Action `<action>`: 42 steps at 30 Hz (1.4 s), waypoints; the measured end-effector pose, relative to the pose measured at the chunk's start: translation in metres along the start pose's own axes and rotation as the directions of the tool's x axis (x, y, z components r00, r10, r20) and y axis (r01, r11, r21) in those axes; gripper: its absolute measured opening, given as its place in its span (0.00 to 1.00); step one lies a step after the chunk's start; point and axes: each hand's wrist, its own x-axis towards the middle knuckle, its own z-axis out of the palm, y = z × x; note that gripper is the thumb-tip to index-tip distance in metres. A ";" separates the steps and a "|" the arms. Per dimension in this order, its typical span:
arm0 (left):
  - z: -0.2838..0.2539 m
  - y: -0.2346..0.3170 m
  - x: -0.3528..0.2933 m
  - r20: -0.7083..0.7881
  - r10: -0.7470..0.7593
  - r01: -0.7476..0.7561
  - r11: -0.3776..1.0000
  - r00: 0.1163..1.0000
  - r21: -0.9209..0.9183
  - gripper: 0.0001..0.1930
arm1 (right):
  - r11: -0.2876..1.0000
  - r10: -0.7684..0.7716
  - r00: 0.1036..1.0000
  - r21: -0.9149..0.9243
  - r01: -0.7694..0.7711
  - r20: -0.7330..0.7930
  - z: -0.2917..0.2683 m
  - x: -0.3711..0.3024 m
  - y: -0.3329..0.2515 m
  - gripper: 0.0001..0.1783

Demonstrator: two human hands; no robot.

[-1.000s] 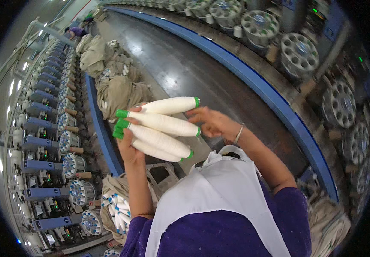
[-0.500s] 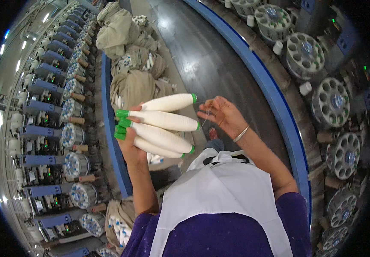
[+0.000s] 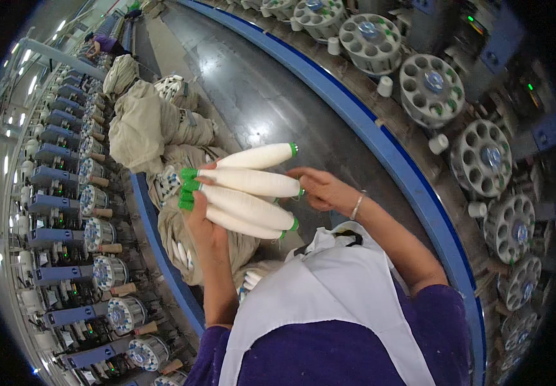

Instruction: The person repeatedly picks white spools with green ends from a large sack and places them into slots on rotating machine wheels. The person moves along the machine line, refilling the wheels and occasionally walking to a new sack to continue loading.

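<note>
Several yarn bobbins (image 3: 249, 182), wound with white yarn and tipped with green ends, lie fanned out side by side in my left hand (image 3: 208, 230). Its fingers and thumb wrap round them close to their left ends, which are bunched together. At the right end of one middle bobbin is my right hand (image 3: 328, 191), its fingers curled and the forefinger reaching over the tip. Whether a thread is pinched there is too small to tell. Short loose thread ends hang from the lower bobbin tips.
Large beige cloth sacks (image 3: 139, 125) holding more bobbins stand on the left of the aisle. A blue rail (image 3: 394, 119) curves along the right, before machines with round bobbin magazines (image 3: 432, 90). More winding machines (image 3: 62, 238) line the left. Far off, another person (image 3: 105, 44) bends over.
My right hand has moved down from above the bobbin ends onto one tip, its fingers curling in; the thread stretched from it no longer shows. The view has shifted, revealing the far person.
</note>
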 end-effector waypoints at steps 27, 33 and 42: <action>-0.152 -0.044 0.744 -0.382 0.155 -0.112 0.985 0.911 0.134 0.20 | 0.972 0.149 0.988 -0.178 -0.152 -0.028 -0.140 0.774 -0.183 0.22; -0.179 -0.106 0.920 -0.459 -0.019 0.031 0.999 0.888 0.018 0.21 | 0.979 -0.074 0.969 0.170 0.116 -0.236 -0.231 0.915 -0.241 0.16; -0.239 -0.122 1.138 -0.623 0.000 0.026 0.999 0.782 0.033 0.20 | 0.993 -0.069 0.998 0.097 0.067 0.010 -0.269 1.191 -0.308 0.15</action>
